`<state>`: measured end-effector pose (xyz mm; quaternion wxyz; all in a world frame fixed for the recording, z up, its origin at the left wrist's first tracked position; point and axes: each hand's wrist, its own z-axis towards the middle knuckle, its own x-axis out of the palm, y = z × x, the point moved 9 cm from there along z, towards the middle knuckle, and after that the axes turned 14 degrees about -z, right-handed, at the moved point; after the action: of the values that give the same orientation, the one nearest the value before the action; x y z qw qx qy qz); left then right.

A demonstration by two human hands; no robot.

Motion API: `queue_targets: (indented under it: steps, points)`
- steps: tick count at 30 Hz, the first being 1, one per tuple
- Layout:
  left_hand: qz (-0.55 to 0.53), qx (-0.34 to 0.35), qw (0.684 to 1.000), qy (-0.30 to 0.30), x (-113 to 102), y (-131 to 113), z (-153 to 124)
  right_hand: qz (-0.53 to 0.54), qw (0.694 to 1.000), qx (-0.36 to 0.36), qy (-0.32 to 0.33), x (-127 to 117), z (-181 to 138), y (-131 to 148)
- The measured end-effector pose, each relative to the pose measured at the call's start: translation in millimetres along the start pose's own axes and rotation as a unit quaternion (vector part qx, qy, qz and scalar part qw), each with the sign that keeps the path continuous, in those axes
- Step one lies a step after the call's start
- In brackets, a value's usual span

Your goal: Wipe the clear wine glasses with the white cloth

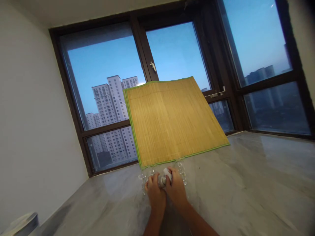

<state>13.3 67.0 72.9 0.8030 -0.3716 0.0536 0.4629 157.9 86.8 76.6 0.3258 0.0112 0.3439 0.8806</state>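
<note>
Both my hands are close together low in the middle, over the grey surface. My left hand (155, 190) has its fingers curled round a clear, rounded, cup-like thing (162, 181), partly hidden by the fingers. In the pinched fingers of my right hand (176, 186) is a small white piece (167, 173), perhaps cloth or paper, held against the clear thing. Several small clear, cup-like things (181, 168) stand around the hands, too small and shiny to make out well. Just beyond them rises a bamboo mat (169, 121) with green edging, upright or leaning back toward the window.
The marble-patterned surface (236, 183) spreads under the hands and off to the right. A dark-framed window (108, 127) with a handle (153, 66) stands behind the mat. At the lower left is part of a round, pale object (24, 224) beside a white wall (39, 108).
</note>
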Motion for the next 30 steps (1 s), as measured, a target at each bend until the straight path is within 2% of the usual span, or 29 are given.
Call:
queue_targets:
  steps: [6, 14, 21, 25, 30]
  points:
    - [0.002, -0.028, 1.0, -0.008, -4, 9, 0, -0.005, 0.997, -0.03, 0.077, 13, -2, 2]
    - [0.027, -0.061, 0.998, -0.016, -9, 24, 2, 0.064, 0.977, -0.066, 0.194, 26, -9, 16]
    - [0.043, -0.067, 0.997, 0.019, -6, 26, 4, 0.072, 0.956, -0.091, 0.268, 38, -16, 17]
    - [0.039, -0.05, 0.996, 0.06, 1, 20, 4, 0.045, 0.947, -0.106, 0.3, 43, -20, 15]
    - [0.007, -0.036, 0.996, 0.076, 7, 16, 3, 0.045, 0.945, -0.084, 0.312, 46, -18, 8]
